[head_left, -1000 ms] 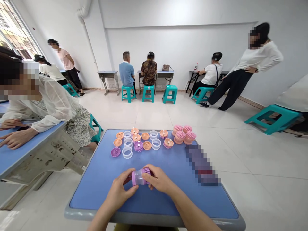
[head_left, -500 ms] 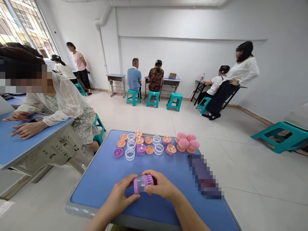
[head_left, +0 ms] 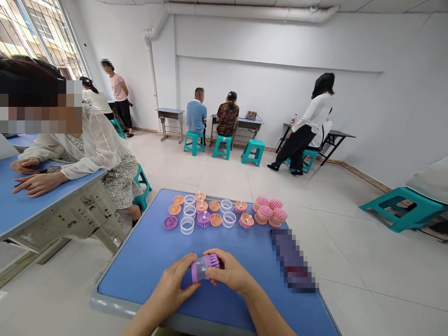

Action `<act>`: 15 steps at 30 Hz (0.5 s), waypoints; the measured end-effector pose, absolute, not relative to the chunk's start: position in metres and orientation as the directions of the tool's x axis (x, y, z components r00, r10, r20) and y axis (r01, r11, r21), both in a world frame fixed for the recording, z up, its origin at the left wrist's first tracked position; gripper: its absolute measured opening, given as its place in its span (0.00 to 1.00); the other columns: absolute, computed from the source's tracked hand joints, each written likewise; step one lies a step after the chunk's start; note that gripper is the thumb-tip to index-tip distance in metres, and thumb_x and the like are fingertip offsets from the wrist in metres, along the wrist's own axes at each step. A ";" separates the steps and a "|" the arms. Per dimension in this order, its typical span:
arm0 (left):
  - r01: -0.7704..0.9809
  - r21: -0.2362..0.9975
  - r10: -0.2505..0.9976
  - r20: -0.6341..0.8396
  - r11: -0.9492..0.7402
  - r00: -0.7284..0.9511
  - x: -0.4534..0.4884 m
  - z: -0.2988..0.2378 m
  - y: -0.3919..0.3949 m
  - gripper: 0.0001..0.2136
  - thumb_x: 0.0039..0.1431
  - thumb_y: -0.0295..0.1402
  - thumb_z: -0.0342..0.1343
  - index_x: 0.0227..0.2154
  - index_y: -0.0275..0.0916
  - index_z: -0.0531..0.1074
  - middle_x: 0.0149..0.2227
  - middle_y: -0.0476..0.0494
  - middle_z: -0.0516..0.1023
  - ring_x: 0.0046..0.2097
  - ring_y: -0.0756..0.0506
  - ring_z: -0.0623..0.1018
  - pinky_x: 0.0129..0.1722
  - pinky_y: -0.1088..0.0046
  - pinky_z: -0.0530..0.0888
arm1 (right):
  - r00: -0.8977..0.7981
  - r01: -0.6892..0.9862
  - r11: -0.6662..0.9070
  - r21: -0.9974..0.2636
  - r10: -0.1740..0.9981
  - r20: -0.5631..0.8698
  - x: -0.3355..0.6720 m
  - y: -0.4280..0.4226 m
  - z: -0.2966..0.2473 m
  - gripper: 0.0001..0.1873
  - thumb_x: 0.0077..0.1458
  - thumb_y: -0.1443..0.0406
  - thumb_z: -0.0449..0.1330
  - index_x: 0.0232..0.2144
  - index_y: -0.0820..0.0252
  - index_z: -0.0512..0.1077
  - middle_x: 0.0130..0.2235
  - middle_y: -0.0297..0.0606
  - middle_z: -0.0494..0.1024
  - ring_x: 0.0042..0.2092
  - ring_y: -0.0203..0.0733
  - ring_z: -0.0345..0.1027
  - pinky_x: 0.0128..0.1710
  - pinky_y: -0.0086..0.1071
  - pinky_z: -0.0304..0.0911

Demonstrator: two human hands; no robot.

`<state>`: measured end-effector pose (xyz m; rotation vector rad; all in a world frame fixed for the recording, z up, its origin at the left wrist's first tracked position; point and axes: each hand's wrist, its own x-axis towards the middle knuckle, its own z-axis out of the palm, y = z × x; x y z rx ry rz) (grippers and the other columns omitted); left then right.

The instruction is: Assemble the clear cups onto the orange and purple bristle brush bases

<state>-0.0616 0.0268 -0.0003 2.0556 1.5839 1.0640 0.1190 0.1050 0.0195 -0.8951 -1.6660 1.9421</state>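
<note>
Between my two hands, above the near part of the blue table [head_left: 147, 261], is a purple scrubbing brush [head_left: 202, 269] with a clear middle section, lying on its side. My left hand [head_left: 174, 281] grips its flat purple end. At the bristle end, my right hand [head_left: 229, 273] has its fingers closed round the brush. Beyond them stand rows of loose parts: clear plastic rings [head_left: 187, 225], orange caps [head_left: 174, 208], a purple cap [head_left: 170, 222], a purple bristle head [head_left: 203, 218] and orange bristle heads [head_left: 246, 221]. Several pink brushes [head_left: 265, 214] stand grouped at the far right.
A blurred dark flat object [head_left: 294, 261] lies at the table's right edge. At the blue desk [head_left: 52, 205] on my left sits a person [head_left: 101, 140]. Teal stools [head_left: 252, 152] and other people are farther back, with another teal stool [head_left: 402, 207] at right.
My hands still grip the brush, which has shifted slightly left in view. The standing person at the back right has turned and stepped left, beside the seated one.
</note>
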 end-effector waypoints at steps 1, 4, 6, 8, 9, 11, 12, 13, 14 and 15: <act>0.678 0.663 0.931 0.353 -0.317 0.089 -0.061 -0.001 0.028 0.20 0.48 0.32 0.56 0.47 0.42 0.66 0.47 0.40 0.75 0.48 0.41 0.74 0.48 0.66 0.71 | -0.693 0.094 -0.176 -0.980 0.695 -0.192 0.119 0.105 0.019 0.24 0.38 0.59 0.64 0.39 0.61 0.66 0.25 0.28 0.67 0.22 0.30 0.60 0.24 0.29 0.60; 0.659 0.702 0.944 0.329 -0.270 0.037 -0.057 0.002 0.030 0.20 0.48 0.29 0.54 0.47 0.42 0.66 0.47 0.41 0.74 0.48 0.41 0.73 0.48 0.65 0.71 | -0.671 0.110 -0.086 -0.990 0.728 -0.138 0.120 0.103 0.020 0.25 0.40 0.61 0.63 0.42 0.59 0.65 0.30 0.31 0.68 0.26 0.33 0.62 0.28 0.30 0.61; 0.637 0.733 0.951 0.308 -0.241 0.006 -0.053 0.004 0.031 0.20 0.48 0.28 0.52 0.48 0.42 0.64 0.48 0.41 0.73 0.49 0.42 0.73 0.48 0.64 0.71 | -0.652 0.147 0.011 -0.989 0.753 -0.089 0.121 0.103 0.021 0.28 0.40 0.63 0.64 0.46 0.57 0.63 0.35 0.33 0.68 0.32 0.36 0.63 0.33 0.31 0.62; 0.626 0.744 0.954 0.301 -0.235 0.001 -0.051 0.005 0.032 0.20 0.49 0.29 0.52 0.48 0.42 0.64 0.48 0.41 0.72 0.49 0.42 0.72 0.48 0.63 0.71 | -0.634 0.206 0.094 -0.974 0.771 -0.060 0.123 0.102 0.024 0.27 0.41 0.64 0.63 0.46 0.56 0.64 0.36 0.33 0.69 0.34 0.37 0.63 0.35 0.32 0.61; 0.629 0.739 0.953 0.303 -0.241 0.009 -0.050 0.005 0.032 0.20 0.50 0.29 0.52 0.48 0.42 0.64 0.48 0.40 0.72 0.49 0.42 0.72 0.49 0.62 0.70 | -0.629 0.239 0.124 -0.963 0.775 -0.057 0.123 0.102 0.025 0.25 0.41 0.64 0.63 0.44 0.56 0.65 0.35 0.32 0.69 0.34 0.37 0.63 0.35 0.31 0.61; 0.655 0.708 0.947 0.319 -0.263 0.036 -0.048 0.003 0.032 0.19 0.50 0.29 0.53 0.48 0.42 0.65 0.48 0.40 0.72 0.50 0.41 0.72 0.49 0.62 0.70 | -0.627 0.291 0.165 -0.942 0.777 -0.057 0.124 0.102 0.029 0.20 0.41 0.66 0.62 0.40 0.57 0.67 0.32 0.31 0.69 0.32 0.36 0.62 0.33 0.30 0.60; 0.675 0.684 0.942 0.330 -0.277 0.053 -0.048 0.001 0.032 0.19 0.50 0.30 0.53 0.47 0.42 0.65 0.48 0.40 0.73 0.50 0.41 0.72 0.49 0.62 0.70 | -0.628 0.310 0.179 -0.934 0.776 -0.059 0.124 0.102 0.031 0.18 0.41 0.66 0.62 0.38 0.57 0.67 0.31 0.30 0.70 0.31 0.36 0.62 0.32 0.30 0.59; 0.696 0.656 0.937 0.343 -0.293 0.071 -0.048 0.000 0.032 0.19 0.50 0.30 0.53 0.48 0.42 0.64 0.48 0.40 0.73 0.50 0.41 0.72 0.49 0.62 0.70 | -0.625 0.326 0.186 -0.927 0.778 -0.063 0.123 0.102 0.032 0.17 0.40 0.67 0.61 0.37 0.57 0.67 0.30 0.30 0.70 0.31 0.36 0.61 0.31 0.29 0.59; 0.719 0.623 0.930 0.357 -0.307 0.088 -0.048 -0.002 0.032 0.19 0.51 0.30 0.53 0.48 0.42 0.64 0.48 0.39 0.73 0.49 0.41 0.73 0.49 0.63 0.70 | -0.617 0.340 0.187 -0.922 0.784 -0.069 0.122 0.101 0.033 0.17 0.40 0.67 0.61 0.37 0.57 0.68 0.30 0.29 0.70 0.30 0.36 0.62 0.30 0.29 0.59; 0.744 0.588 0.923 0.370 -0.318 0.102 -0.048 -0.003 0.032 0.19 0.51 0.31 0.53 0.48 0.41 0.64 0.48 0.38 0.73 0.49 0.41 0.73 0.49 0.63 0.70 | -0.607 0.354 0.186 -0.917 0.791 -0.074 0.121 0.100 0.033 0.16 0.40 0.67 0.61 0.36 0.57 0.68 0.30 0.30 0.70 0.30 0.36 0.62 0.30 0.30 0.60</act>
